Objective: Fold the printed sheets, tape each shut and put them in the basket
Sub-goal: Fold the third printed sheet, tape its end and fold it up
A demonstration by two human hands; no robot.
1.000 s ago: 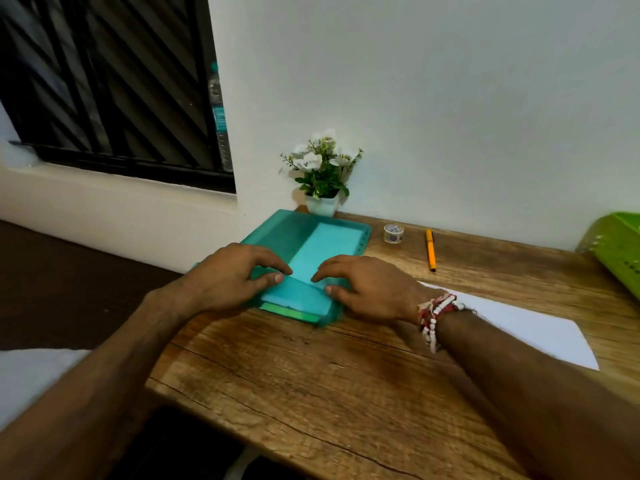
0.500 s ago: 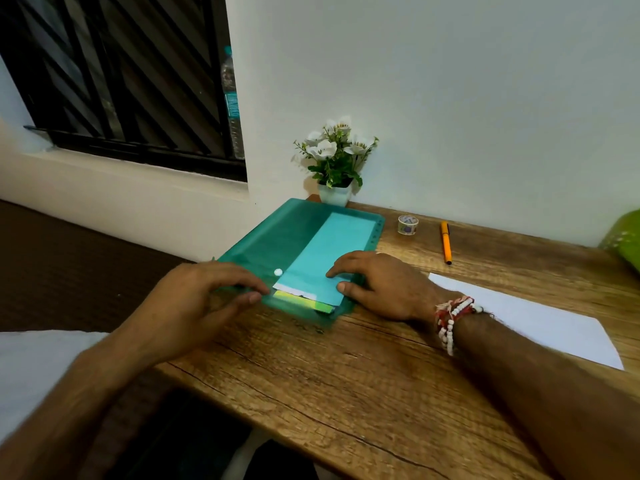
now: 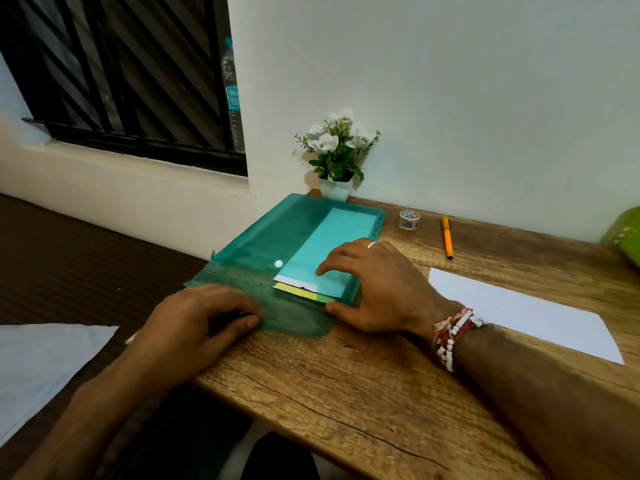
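A teal see-through folder (image 3: 287, 230) lies at the desk's left end, its flap (image 3: 294, 317) pulled open toward me. Pale sheets (image 3: 339, 233) lie inside, with white and yellow-green edges showing at the mouth. My left hand (image 3: 194, 323) grips the flap's near-left corner with curled fingers and thumb. My right hand (image 3: 381, 289) lies flat on the folder, forefinger on the sheets and thumb at the near edge. One white sheet (image 3: 519, 306) lies on the desk to the right. A small tape roll (image 3: 409, 220) stands near the wall. A corner of the green basket (image 3: 623, 233) shows at far right.
An orange pen (image 3: 447, 237) lies beside the tape roll. A potted white flower (image 3: 337, 150) stands against the wall behind the folder. A water bottle (image 3: 232, 95) stands in the barred window. The desk's left edge runs just past the folder; white cloth (image 3: 41, 362) lies lower left.
My left hand has drawn the folder's flap open toward me, baring the snap button and the sheets' edges. My right hand has stayed on the folder.
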